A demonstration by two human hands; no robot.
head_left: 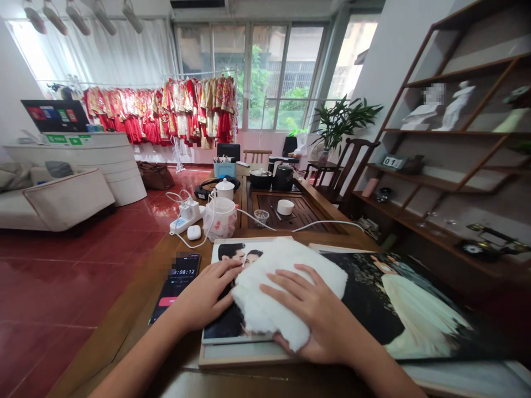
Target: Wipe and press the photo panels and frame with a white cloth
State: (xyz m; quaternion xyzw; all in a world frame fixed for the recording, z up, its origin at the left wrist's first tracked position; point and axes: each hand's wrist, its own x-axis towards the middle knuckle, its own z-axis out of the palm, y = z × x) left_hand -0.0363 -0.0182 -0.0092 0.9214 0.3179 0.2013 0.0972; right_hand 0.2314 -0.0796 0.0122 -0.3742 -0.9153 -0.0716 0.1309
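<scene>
Right hand (315,312): spread, pressing fluffy white cloth (282,265) onto glossy photo print (226,330).
Left hand (205,296): spread, steadying the glossy photo print.
Need: probably light, even pressure.

The head camera looks forward and down, close over the table (124,326).

Most of the smaller photo print (226,329) is covered by the fluffy white cloth (286,287) and the left hand (205,296), so only two heads and a dark corner can be seen. The right hand (317,315) has its thumb tucked under the cloth, so its grip can't really be told. The big photo print (415,309) is hidden at its left end. Both forearms are cut off at the bottom edge. A patch on the phone (174,287) and one on the shelf (435,179) are pixelated out.
</scene>
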